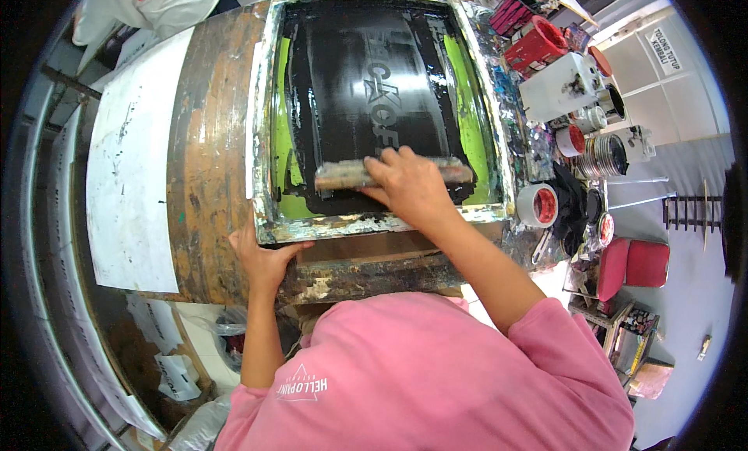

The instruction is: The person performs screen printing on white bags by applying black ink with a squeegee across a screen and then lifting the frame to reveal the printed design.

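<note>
A screen printing frame (266,131) with a paint-crusted rim lies on the worn wooden table. Black ink (343,69) covers most of its mesh, with bright green strips (471,123) along the sides. My right hand (409,186) is closed round the middle of a squeegee (343,175), which lies crosswise on the inked mesh near the frame's close end. Pale lettering shows through the ink beyond the blade. At the near left corner of the frame, my left hand (263,262) grips the rim, thumb stretched along the front edge. Its fingertips are partly hidden.
White sheet material (140,170) covers the table's left part. Along the right edge stand a red bucket (536,44), a white jerrycan (561,87), several ink tins and a tape roll (538,205) beside a black cloth (571,209). A red chair (633,265) is further right. Another person's white garment (152,7) shows at far left.
</note>
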Motion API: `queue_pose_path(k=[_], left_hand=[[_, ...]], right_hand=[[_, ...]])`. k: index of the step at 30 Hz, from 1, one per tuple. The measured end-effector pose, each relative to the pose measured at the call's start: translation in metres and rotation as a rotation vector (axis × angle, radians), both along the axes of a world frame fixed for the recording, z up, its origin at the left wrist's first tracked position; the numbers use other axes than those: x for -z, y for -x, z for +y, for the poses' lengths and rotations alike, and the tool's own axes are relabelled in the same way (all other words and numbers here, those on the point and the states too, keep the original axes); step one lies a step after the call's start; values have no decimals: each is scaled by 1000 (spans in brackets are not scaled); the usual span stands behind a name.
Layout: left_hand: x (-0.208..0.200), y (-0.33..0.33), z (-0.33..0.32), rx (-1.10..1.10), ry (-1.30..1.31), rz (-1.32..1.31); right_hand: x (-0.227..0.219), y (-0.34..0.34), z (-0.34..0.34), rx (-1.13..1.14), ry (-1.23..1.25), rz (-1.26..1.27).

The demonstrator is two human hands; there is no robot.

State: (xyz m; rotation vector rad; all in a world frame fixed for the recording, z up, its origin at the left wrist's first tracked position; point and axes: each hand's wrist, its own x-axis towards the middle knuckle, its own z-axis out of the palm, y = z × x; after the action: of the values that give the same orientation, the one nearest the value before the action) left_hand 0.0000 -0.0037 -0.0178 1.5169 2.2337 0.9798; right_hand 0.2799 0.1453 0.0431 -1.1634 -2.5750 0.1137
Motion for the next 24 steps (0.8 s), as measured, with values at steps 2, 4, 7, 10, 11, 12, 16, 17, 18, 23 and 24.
queue_pose_path(k=[2, 4, 7, 10, 11, 12, 16, 17, 18, 23, 24], left_hand=[[0, 0, 0, -7, -4, -9], [2, 0, 0, -18, 3, -18], [6, 2, 1, -20, -24, -23], [7, 1, 3, 0, -36, -45], [5, 0, 4, 7, -41, -42], [2, -2, 4, 5, -86, -103], [-29, -16, 3, -33, -214, -377], [-40, -19, 3, -33, -233, -460], [-52, -21, 6, -31, -304, -446], [-92, -13, 51, 23, -659, -502], [-93, -9, 61, 76, -740, -458]], right_hand=[[-10, -1, -13, 15, 110, -76], [-18, -2, -13, 4, 80, -53], [-23, -6, -6, 7, 104, -85], [-22, -11, -15, -12, 106, -32], [-22, -13, -24, -21, 105, -2], [-23, -13, -34, -11, 27, -19], [-48, -6, -68, 82, -152, -32], [-59, -3, -67, 112, -185, -7], [-73, 0, -65, 151, -144, -32], [-148, 6, -7, 72, -548, 150], [-162, 10, 7, 83, -587, 164]])
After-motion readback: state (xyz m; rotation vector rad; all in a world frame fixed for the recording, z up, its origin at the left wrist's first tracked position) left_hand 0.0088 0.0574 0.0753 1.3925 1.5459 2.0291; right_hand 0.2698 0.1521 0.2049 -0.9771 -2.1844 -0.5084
